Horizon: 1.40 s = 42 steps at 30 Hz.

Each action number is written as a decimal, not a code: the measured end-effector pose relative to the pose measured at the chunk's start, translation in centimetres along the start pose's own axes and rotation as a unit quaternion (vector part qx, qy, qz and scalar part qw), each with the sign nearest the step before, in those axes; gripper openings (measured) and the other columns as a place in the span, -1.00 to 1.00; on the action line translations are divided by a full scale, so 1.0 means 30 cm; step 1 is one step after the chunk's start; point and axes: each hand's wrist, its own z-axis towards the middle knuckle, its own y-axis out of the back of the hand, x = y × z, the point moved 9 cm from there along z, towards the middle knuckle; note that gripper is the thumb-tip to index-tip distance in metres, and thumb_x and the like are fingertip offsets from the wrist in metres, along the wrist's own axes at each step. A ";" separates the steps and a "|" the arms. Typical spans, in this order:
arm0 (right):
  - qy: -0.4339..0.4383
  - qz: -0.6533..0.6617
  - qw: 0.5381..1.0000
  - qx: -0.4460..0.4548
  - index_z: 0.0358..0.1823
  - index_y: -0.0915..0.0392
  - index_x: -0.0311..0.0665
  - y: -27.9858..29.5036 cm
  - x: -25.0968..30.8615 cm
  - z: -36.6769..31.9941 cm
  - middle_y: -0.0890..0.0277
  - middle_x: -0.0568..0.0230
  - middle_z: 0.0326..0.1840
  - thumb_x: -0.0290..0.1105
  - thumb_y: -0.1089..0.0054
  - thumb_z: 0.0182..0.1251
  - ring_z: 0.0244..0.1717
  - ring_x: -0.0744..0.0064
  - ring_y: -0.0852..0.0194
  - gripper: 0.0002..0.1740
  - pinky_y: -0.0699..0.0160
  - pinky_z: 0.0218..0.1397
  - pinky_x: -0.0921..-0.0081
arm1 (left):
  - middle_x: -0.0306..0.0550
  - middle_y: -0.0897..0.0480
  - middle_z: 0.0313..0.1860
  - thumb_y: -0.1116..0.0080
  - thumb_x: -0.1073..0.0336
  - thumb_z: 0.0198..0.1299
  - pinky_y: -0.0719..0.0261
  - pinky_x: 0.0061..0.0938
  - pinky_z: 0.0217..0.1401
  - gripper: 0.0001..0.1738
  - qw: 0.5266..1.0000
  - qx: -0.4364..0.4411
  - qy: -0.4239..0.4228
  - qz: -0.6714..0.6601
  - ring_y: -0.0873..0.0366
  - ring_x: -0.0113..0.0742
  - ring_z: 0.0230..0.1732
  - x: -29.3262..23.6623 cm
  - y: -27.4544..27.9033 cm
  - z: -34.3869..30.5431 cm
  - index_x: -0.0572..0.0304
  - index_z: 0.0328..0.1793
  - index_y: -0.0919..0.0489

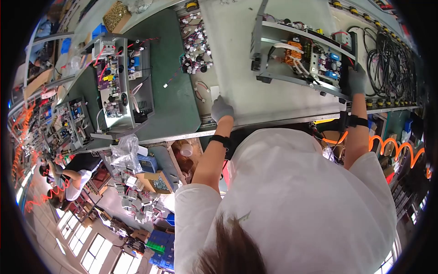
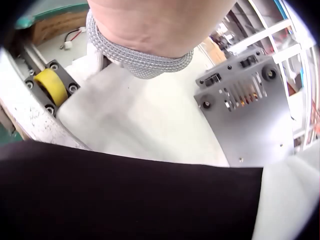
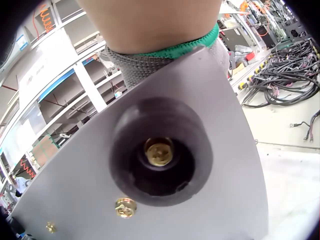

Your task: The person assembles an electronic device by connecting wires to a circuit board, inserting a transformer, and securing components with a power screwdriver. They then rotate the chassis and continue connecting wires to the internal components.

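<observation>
My left hand (image 1: 222, 109), in a grey glove, is over the front edge of the pale work surface (image 1: 273, 107), fingertips at a small white piece (image 1: 214, 92). Whether it pinches that piece I cannot tell. With my gloved right hand (image 1: 357, 80) I grip the right end of an open metal chassis (image 1: 299, 82) holding circuit boards and an orange-wound coil (image 1: 293, 52). A grey panel (image 3: 225, 125) of it, with a black rubber foot (image 3: 200, 150) and brass screws (image 3: 125, 207), hides most of that hand in the right wrist view.
Another open chassis (image 1: 123, 82) stands on the dark green mat (image 1: 166, 107) at left. Loose connector wires (image 1: 196, 45) lie between the two units, and black cables (image 1: 388, 64) are heaped at far right. Yellow rollers (image 2: 51, 86) line the edge. Another person (image 1: 77, 182) is at far left.
</observation>
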 end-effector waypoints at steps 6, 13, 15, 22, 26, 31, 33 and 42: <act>-0.076 -0.105 0.992 -0.001 0.11 -0.44 -0.11 0.058 -0.196 0.132 -0.51 -0.10 0.01 -0.12 -0.04 0.19 0.05 -0.11 -0.46 -0.53 -0.40 0.06 0.11 | 0.03 -0.63 -0.05 -0.06 0.27 0.11 -0.57 -0.35 -0.03 -0.74 0.976 0.156 -0.104 0.108 -0.59 -0.11 0.03 -0.206 -0.080 -0.093 0.13 -0.11 -0.64; -0.095 -0.128 0.987 -0.019 0.24 -0.31 -0.18 0.093 -0.452 0.241 -0.43 -0.17 0.10 -0.06 -0.02 0.25 0.14 -0.17 -0.36 -0.42 -0.37 0.10 0.16 | -0.02 -0.54 0.02 -0.05 0.19 0.18 -0.56 -0.25 -0.03 -0.69 0.980 0.072 -0.178 0.061 -0.55 -0.10 0.03 -0.237 0.002 -0.037 0.11 0.01 -0.53; -0.095 -0.092 0.990 -0.041 0.27 -0.30 -0.11 0.089 -0.490 0.250 -0.43 -0.16 0.11 -0.07 -0.02 0.25 0.13 -0.17 -0.38 -0.42 -0.37 0.09 0.16 | 0.00 -0.47 0.04 -0.10 0.18 0.16 -0.56 -0.22 -0.05 -0.65 0.972 0.010 -0.235 0.012 -0.54 -0.09 0.01 -0.257 0.029 0.013 0.11 0.05 -0.45; -0.112 -0.119 0.986 -0.024 0.25 -0.35 -0.11 0.084 -0.436 0.204 -0.45 -0.06 0.11 -0.05 -0.02 0.25 0.16 -0.06 -0.39 -0.44 -0.39 0.15 0.16 | 0.00 -0.55 0.05 -0.20 0.33 0.09 -0.56 -0.26 0.00 -0.62 0.963 0.143 -0.175 0.148 -0.54 -0.05 0.05 -0.312 -0.044 0.100 0.12 0.07 -0.46; -0.128 -0.119 0.985 0.000 0.26 -0.31 -0.06 0.055 -0.376 0.145 -0.46 -0.08 0.09 -0.08 0.05 0.27 0.10 -0.10 -0.42 -0.46 -0.42 0.09 0.09 | 0.00 -0.61 -0.08 -0.16 0.34 0.11 -0.53 -0.28 -0.02 -0.71 0.981 0.107 -0.164 -0.001 -0.56 -0.05 -0.03 -0.270 -0.010 0.096 0.07 0.00 -0.52; -0.142 -0.097 0.985 0.007 0.23 -0.32 -0.07 0.060 -0.229 0.064 -0.48 -0.09 0.06 -0.16 0.07 0.23 0.07 -0.10 -0.45 -0.49 -0.43 0.06 0.08 | -0.07 -0.64 -0.19 -0.30 0.29 0.04 -0.52 -0.42 -0.15 -0.65 0.971 0.032 -0.201 -0.122 -0.58 -0.23 -0.25 -0.199 -0.060 0.167 0.19 -0.03 -0.55; -0.141 -0.092 0.986 0.016 0.17 -0.34 -0.12 0.067 -0.166 0.030 -0.50 -0.09 0.02 -0.23 0.08 0.19 0.04 -0.09 -0.47 -0.53 -0.44 0.04 0.09 | -0.07 -0.65 -0.19 -0.29 0.32 0.04 -0.52 -0.42 -0.17 -0.65 0.965 0.051 -0.166 -0.198 -0.59 -0.25 -0.24 -0.166 -0.070 0.179 0.21 -0.02 -0.55; -0.134 -0.059 0.989 0.029 0.13 -0.31 -0.18 0.091 -0.031 -0.048 -0.51 -0.12 0.01 -0.27 0.11 0.17 0.04 -0.12 -0.47 -0.54 -0.45 0.03 0.07 | -0.11 -0.64 -0.33 -0.15 0.55 -0.02 -0.51 -0.53 -0.28 -0.67 0.933 -0.013 -0.146 -0.328 -0.57 -0.41 -0.32 -0.127 0.089 0.088 0.24 -0.05 -0.54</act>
